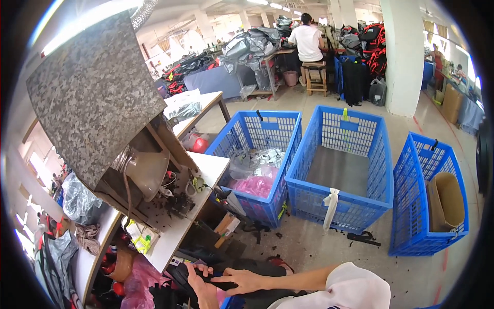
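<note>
Low in the view, my left hand (199,278) is closed around a dark black strip (213,281) that looks like strap or fabric. My right hand (246,281) grips the same strip beside it, its arm reaching in from the right under a white sleeve. How far the strip runs beneath my fingers is hidden. More black material (180,275) hangs just left of my left hand, at the edge of a white worktable (163,247).
Ahead stand three blue plastic crates: one with pink and clear plastic (296,175), one in the middle (337,200), and one holding a cardboard piece (404,206). A camouflage-patterned hood (95,92) covers a lamp (146,172) at left. A person (307,44) sits farther off.
</note>
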`<state>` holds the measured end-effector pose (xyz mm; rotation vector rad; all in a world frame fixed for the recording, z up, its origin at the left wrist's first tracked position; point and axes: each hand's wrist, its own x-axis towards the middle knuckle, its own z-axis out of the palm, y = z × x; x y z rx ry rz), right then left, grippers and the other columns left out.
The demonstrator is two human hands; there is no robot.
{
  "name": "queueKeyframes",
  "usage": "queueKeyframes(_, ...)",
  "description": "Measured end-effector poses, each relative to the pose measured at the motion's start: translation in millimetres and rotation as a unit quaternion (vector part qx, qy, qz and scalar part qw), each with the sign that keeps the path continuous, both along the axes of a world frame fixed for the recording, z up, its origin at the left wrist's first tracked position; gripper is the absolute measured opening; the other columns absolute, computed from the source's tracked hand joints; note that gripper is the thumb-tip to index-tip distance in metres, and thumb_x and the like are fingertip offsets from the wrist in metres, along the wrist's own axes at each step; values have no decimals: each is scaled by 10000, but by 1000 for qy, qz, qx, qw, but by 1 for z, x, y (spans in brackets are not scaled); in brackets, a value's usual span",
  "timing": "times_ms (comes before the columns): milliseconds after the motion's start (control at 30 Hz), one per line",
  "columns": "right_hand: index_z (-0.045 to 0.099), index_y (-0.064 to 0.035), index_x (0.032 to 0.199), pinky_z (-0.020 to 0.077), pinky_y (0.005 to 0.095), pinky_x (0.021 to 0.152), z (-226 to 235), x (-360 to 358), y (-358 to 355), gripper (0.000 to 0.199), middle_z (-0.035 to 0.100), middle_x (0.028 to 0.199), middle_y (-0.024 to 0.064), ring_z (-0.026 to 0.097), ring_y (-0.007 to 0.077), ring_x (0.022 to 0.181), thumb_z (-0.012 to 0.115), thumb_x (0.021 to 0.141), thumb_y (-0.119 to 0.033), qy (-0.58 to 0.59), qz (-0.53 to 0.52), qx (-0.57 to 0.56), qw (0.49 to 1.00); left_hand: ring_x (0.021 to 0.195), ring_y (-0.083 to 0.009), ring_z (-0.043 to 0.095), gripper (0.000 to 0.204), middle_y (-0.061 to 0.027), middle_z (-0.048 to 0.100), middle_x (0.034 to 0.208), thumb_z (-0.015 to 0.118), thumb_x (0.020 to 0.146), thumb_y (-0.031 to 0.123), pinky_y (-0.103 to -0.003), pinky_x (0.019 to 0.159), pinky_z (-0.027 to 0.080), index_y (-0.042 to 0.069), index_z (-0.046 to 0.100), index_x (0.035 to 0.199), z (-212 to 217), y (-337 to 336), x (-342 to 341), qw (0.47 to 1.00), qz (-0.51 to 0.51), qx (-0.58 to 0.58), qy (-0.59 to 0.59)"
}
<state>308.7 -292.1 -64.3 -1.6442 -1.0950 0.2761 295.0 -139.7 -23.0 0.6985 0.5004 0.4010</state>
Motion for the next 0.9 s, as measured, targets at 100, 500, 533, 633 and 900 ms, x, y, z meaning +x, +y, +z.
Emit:
queueKeyframes(100, 421, -220, 1279, 463, 419, 775, -4, -5, 3, 549, 491, 963, 149, 550, 348, 913, 603, 765, -285, 10, 11, -47, 999, 486, -101, 363, 300, 25, 418, 621, 540, 879, 387, -259, 517, 378, 128, 455, 754, -5, -7, 1, 997, -43, -46, 41)
queueKeyframes(500, 582, -126, 1044, 491, 373, 712, 42, -42, 25, 395, 567, 1017, 119, 581, 323, 876, 704, 685, -237, -49, -88, 38, 994, 449, -110, 342, 339, -2, 366, 569, 510, 905, 312, -287, 481, 375, 101, 418, 656, 54, -12, -42, 996, -23, -50, -77)
queueKeyframes(533, 611, -103, 1025, 477, 345, 752, 54, -45, 16, 388, 572, 997, 113, 575, 288, 897, 731, 669, -201, -30, -81, 92, 992, 433, -103, 344, 317, -5, 384, 557, 496, 910, 286, -290, 476, 379, 89, 438, 669, 65, -15, -47, 995, -12, 51, -89)
queueKeyframes(633, 648, -35, 917, 450, 326, 795, 65, -40, -11, 290, 575, 947, 89, 560, 230, 895, 713, 647, -119, -35, -113, 102, 988, 413, -80, 392, 222, -11, 458, 542, 518, 894, 181, -262, 475, 389, 44, 495, 721, 66, -15, -70, 941, 15, 312, -134)
queueKeyframes(900, 605, -13, 1054, 387, 372, 894, 127, -85, 65, 518, 510, 1121, 142, 483, 288, 1039, 776, 627, -251, -142, -16, 131, 981, 541, -119, 511, 223, -47, 539, 638, 679, 737, 67, -245, 491, 414, 19, 470, 799, 44, 2, -144, 814, 127, 565, -35)
